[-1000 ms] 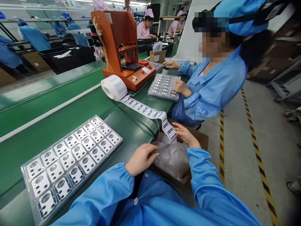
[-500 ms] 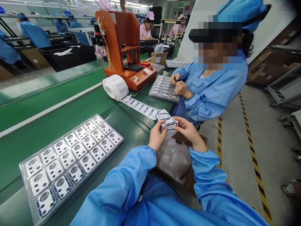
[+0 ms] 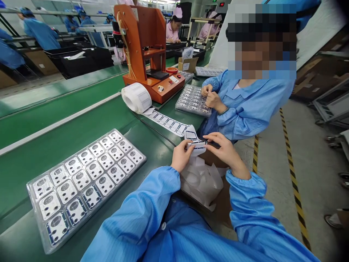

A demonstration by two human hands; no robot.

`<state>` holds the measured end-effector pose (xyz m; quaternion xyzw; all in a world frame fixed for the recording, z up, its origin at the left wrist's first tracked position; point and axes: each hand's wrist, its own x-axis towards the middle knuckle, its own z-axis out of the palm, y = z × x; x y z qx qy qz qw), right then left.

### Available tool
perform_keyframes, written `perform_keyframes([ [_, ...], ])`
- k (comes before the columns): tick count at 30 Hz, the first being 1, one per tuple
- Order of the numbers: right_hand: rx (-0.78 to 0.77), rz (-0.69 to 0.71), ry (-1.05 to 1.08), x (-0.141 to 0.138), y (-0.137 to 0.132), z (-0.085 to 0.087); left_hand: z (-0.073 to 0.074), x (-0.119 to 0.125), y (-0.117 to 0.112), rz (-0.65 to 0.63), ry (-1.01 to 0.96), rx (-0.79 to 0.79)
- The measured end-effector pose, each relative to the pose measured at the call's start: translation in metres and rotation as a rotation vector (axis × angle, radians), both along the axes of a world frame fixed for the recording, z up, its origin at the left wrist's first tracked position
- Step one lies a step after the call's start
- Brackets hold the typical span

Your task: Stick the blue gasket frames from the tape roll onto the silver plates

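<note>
A white strip with dark-edged adhesive frames (image 3: 170,124) runs from a roll (image 3: 136,97) on the bench to my hands. My left hand (image 3: 181,155) pinches the strip's near end between thumb and fingers, the strip bending over there. At that end's right edge, my right hand (image 3: 225,152) has its thumb and index finger closed on a dark adhesive frame, which looks partly raised off the strip. Below both hands, a cardboard box (image 3: 222,200) holds crumpled translucent backing paper (image 3: 203,182).
On the green bench at left lies a clear tray (image 3: 94,198) of silver plates, several with dark edging. An orange press (image 3: 152,54) stands beyond the roll. At right a co-worker in blue (image 3: 245,105) handles parts over another tray (image 3: 192,100).
My right hand has shifted slightly right and its fingers have opened out a little, the dark frame's edge lifting with them. My left hand stays on the strip. The view has shifted slightly.
</note>
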<state>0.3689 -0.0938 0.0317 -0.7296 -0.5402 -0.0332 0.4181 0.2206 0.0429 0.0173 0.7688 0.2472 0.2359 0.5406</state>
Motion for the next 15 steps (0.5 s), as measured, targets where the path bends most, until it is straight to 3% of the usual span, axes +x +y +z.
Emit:
perform_keyframes([
  [6,-0.164,-0.059,-0.433,-0.006,-0.002,0.012,-0.002,0.000,-0.001,-0.003,0.002,0.010],
  [15,-0.221,-0.067,-0.675,-0.023,-0.004,0.027,-0.003,-0.002,0.001,-0.016,0.030,0.022],
])
